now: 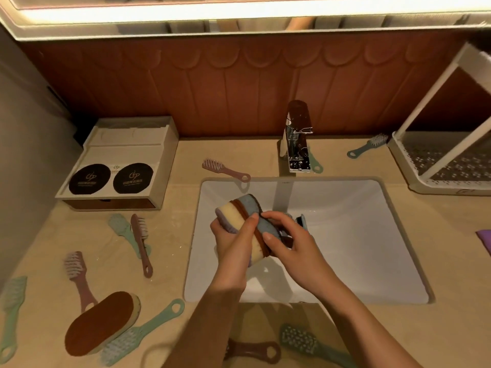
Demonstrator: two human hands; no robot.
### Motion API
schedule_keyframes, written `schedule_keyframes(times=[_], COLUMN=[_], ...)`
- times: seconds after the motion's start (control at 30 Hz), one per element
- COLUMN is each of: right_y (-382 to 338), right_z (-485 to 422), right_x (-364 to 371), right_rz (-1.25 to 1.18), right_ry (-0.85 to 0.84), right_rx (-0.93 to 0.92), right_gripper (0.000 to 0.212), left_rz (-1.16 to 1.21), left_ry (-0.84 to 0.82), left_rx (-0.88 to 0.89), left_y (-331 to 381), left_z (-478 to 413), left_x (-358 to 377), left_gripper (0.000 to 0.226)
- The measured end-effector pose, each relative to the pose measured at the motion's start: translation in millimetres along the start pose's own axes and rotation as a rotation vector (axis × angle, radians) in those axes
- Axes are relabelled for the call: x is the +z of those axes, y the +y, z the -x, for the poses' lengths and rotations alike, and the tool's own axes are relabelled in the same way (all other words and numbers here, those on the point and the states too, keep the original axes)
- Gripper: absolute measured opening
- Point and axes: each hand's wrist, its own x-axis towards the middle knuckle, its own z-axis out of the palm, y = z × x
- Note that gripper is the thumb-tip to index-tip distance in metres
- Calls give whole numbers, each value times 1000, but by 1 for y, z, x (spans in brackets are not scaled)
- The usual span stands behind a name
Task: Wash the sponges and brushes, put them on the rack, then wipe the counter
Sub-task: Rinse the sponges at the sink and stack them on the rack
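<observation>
Over the white sink (358, 235) both my hands hold a stack of sponges (245, 208), yellow, brown and blue layers pressed together. My left hand (231, 243) grips the stack from below and the left, thumb across the top. My right hand (289, 240) pinches its right end; a small dark brush (301, 220) shows just behind those fingers. Another oval sponge with a brown scouring face (101, 322) lies on the counter at the front left. Several pink and green brushes lie around the counter, such as a pink one (225, 170) behind the sink.
A chrome tap (297, 139) stands behind the sink, no water visible. A white perforated rack (441, 160) sits at the back right, a green brush (368, 146) beside it. A beige box with two black round pads (119, 166) stands at the back left. Something purple (485, 239) lies at the right edge.
</observation>
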Motion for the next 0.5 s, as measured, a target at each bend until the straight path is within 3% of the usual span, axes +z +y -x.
schedule_keyframes(times=[0.27,0.4,0.5], right_y=[6,2,-2], right_z=[11,14,16], right_x=[-30,-58,-89], right_rz=[76,115,102], right_ry=[71,101,151], right_rx=[73,82,85], right_gripper=[43,63,73], left_rz=[-76,94,145], left_ry=[-130,-243,-346], left_rx=[-195,-362,-378], left_y=[0,10,15], left_z=[2,13,28], left_x=[36,67,95], left_gripper=[67,62,57])
